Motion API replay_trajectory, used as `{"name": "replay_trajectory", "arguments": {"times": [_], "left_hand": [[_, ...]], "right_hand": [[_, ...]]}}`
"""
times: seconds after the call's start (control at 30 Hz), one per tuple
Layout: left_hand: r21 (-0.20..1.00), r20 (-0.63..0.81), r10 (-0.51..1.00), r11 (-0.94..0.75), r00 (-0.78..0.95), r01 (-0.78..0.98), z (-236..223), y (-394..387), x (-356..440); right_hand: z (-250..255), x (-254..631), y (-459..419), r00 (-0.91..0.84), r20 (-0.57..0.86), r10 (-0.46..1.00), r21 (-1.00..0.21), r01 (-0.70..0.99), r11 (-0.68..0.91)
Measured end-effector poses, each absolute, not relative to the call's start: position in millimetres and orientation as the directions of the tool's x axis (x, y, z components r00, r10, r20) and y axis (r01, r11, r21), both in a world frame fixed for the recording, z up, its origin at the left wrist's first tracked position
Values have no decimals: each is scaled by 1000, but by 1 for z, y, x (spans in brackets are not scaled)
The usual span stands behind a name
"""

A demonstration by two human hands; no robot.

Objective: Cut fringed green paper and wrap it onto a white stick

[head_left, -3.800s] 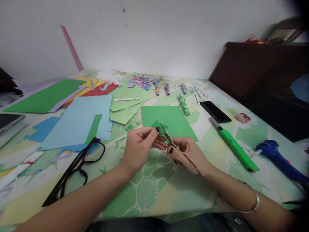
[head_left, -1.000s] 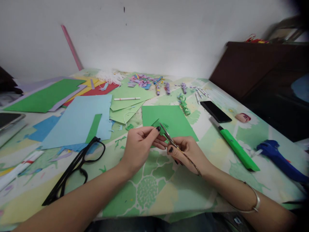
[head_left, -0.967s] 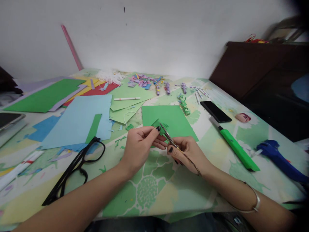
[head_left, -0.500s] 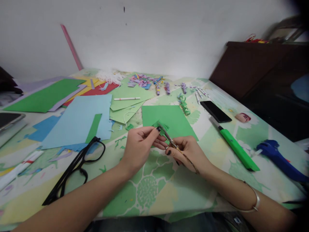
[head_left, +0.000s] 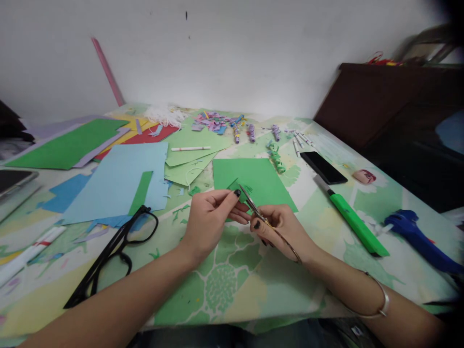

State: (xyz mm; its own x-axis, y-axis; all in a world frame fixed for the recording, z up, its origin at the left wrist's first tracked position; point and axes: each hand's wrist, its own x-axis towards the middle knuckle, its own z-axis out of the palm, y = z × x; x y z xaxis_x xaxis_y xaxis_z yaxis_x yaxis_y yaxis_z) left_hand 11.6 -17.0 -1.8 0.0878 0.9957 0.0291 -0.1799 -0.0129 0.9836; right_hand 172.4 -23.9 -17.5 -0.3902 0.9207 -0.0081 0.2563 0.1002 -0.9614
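Between thumb and fingers, my left hand (head_left: 213,212) pinches a small piece of green paper (head_left: 234,184) whose edge looks cut into a fringe. My right hand (head_left: 282,229) is closed around the handles of a pair of scissors (head_left: 253,205), and the blades point up and left, close to the left thumb. How far the blades are apart is hard to make out. Beyond both hands a flat green sheet (head_left: 250,171) lies on the patterned tablecloth (head_left: 221,290). Green paper scraps (head_left: 179,211) are scattered left of my left hand.
At left lie black glasses (head_left: 126,251), a light blue sheet (head_left: 119,169) bearing a green strip (head_left: 141,191), and stacked coloured paper. On the right are a phone (head_left: 324,167), a green box cutter (head_left: 357,222) and a blue glue gun (head_left: 422,237). Rolled paper pieces (head_left: 252,132) stand farther back.
My right thumb and the scissors have shifted slightly, and the blades look closer together. My left hand stays almost in place with the green paper.
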Motion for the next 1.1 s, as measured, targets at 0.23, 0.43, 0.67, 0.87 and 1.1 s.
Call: {"name": "replay_trajectory", "arguments": {"times": [0.23, 0.43, 0.67, 0.87, 1.1], "left_hand": [[982, 32, 996, -16, 82, -191, -2, -17, 12], [984, 28, 997, -15, 73, -180, -2, -16, 13], [987, 35, 997, -24, 66, -161, -2, -17, 13], [986, 37, 996, -23, 78, -167, -1, -18, 13], [987, 35, 996, -22, 82, -159, -1, -17, 12]], "right_hand": [[-18, 171, -23, -387, -9, 922, -966, 243, 93], [-17, 171, -23, -368, -16, 930, -958, 271, 91], [-13, 170, -22, -336, -61, 940, -953, 299, 45], [-10, 170, -23, -317, -95, 943, -951, 308, 7], [-11, 169, -22, -303, -112, 946, -946, 324, -8]]}}
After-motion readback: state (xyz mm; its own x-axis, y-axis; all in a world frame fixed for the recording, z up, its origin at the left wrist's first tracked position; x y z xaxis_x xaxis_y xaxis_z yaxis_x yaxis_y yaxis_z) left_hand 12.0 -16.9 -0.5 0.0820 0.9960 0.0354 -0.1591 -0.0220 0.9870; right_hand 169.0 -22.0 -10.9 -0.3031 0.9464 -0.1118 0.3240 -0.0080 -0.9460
